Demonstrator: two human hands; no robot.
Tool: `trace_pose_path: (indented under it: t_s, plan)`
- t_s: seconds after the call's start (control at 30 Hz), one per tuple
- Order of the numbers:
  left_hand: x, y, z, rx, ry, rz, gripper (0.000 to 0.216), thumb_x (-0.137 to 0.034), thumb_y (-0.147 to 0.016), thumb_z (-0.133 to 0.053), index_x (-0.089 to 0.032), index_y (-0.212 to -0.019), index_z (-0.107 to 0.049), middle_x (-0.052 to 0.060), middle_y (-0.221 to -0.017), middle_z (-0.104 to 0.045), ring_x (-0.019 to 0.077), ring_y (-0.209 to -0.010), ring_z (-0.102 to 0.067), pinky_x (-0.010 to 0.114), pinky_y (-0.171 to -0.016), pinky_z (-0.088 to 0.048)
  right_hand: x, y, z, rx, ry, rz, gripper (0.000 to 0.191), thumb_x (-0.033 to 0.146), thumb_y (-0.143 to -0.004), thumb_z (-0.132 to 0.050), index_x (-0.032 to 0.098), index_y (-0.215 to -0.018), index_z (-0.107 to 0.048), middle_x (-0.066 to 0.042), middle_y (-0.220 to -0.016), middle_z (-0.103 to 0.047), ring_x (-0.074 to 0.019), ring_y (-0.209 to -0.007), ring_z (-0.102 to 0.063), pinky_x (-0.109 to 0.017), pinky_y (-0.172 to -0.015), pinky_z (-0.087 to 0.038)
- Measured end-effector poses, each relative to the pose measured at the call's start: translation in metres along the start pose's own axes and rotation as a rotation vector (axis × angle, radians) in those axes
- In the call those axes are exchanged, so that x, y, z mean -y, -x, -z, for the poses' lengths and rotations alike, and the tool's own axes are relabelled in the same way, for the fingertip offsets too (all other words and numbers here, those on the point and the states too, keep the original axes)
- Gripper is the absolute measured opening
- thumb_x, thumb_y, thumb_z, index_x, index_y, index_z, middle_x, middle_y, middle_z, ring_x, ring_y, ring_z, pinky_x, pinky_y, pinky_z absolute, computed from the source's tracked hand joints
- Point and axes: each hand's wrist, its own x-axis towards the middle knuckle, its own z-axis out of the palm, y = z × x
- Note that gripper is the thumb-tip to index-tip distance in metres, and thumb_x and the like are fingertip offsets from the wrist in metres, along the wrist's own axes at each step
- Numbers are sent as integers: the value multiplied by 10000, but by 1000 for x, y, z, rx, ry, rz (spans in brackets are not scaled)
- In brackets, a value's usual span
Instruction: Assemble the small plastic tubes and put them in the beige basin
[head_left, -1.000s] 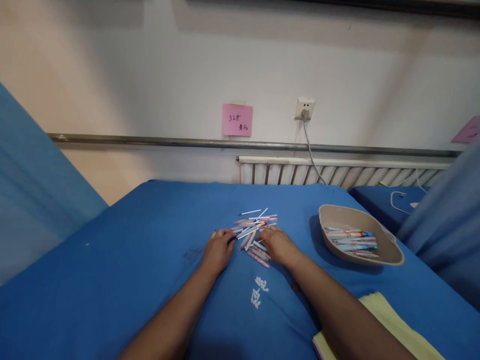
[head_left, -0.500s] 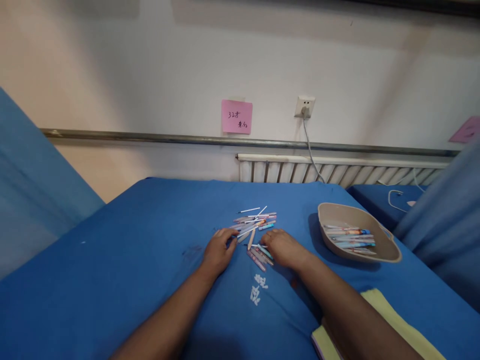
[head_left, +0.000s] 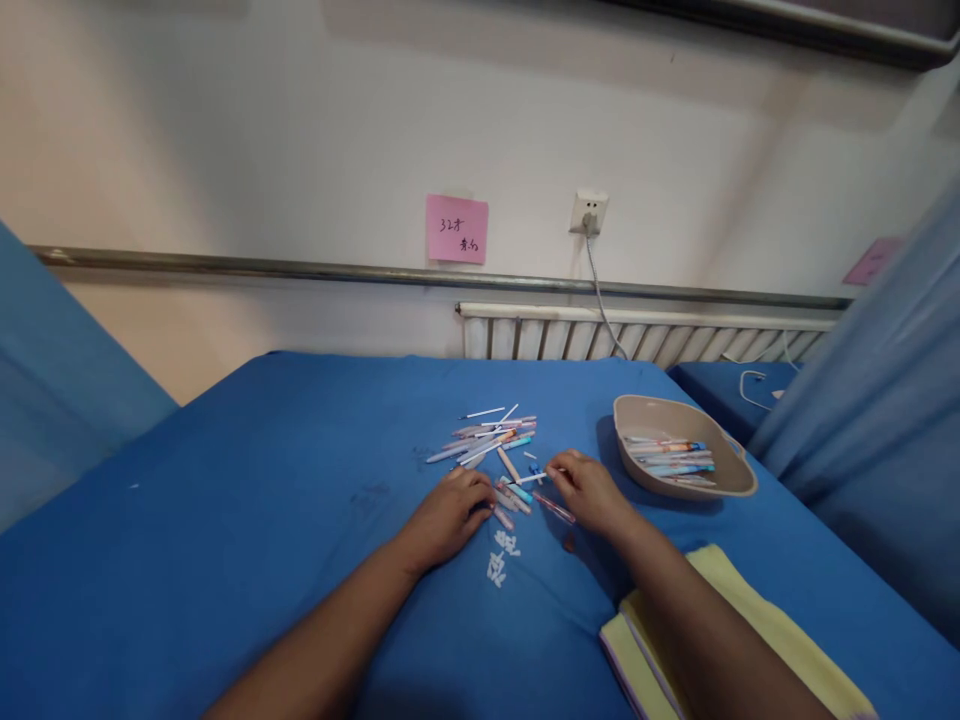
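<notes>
A loose pile of pens and white refills (head_left: 491,440) lies on the blue sheet (head_left: 262,480). My left hand (head_left: 448,515) rests knuckles up at the near edge of the pile, fingers curled over a few pens. My right hand (head_left: 589,490) pinches a thin white refill (head_left: 525,478) that points left; a pink pen (head_left: 553,507) lies just under its fingers. A beige oval tray (head_left: 731,482) with several pens in it stands to the right of that hand.
A yellow cloth (head_left: 780,640) lies at the near right by my forearm. Behind the bed are a radiator (head_left: 637,340), a wall socket with a cable (head_left: 589,215) and a pink note (head_left: 457,229). Blue fabric (head_left: 885,400) hangs at right.
Both hands have drawn back toward me from the pile. The right hand has closed on a white refill, and a few pens now lie apart between the hands.
</notes>
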Motion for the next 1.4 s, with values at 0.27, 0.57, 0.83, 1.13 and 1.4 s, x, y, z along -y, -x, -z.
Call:
trace_pose_path:
  t_s: [0.27, 0.57, 0.83, 1.13, 1.4]
  plan:
    - [0, 1, 3, -13, 26, 82, 107, -270, -798, -521, -220, -819, -613, 31, -835, -617, 199, -837, -534, 306, -782, -415, -10, -3, -20, -154, -796, -325, 276, 434, -655, -659, 166, -697, -609, 42, -520, -494, -98, -483, -426, -211, -477, -333]
    - [18, -1, -1, -144, -5, 142, 199, -256, -845, -471, -209, -976, -613, 38, -909, -651, 191, -864, -563, 305, -802, -417, -23, -8, -14, -209, -1028, -402, 351, 486, -631, -680, 165, -756, -612, 38, -531, -492, -102, -477, -431, -226, -480, -331]
    - [9, -2, -8, 0, -12, 93, 348, -336, -796, -564, -265, -1136, -582, 53, -1117, -612, 243, -1071, -505, 384, -950, -354, -17, -8, -20, -199, -1038, -377, 331, 451, -641, -692, 145, -756, -639, 36, -537, -496, -89, -485, -409, -214, -488, -306]
    - [3, -3, -6, 28, -8, 207, 114, -305, -779, -574, -221, -839, -624, 38, -924, -607, 231, -960, -516, 349, -858, -392, -14, -7, -22, -178, -995, -373, 317, 446, -646, -691, 151, -748, -643, 33, -526, -512, -95, -488, -419, -217, -497, -310]
    - [-6, -2, 2, 154, -10, 183, 128, -322, -831, -527, -220, -876, -590, 29, -861, -587, 210, -876, -507, 312, -785, -393, -12, -7, -20, -203, -1020, -373, 307, 443, -623, -714, 160, -734, -667, 31, -519, -528, -96, -483, -428, -222, -494, -310]
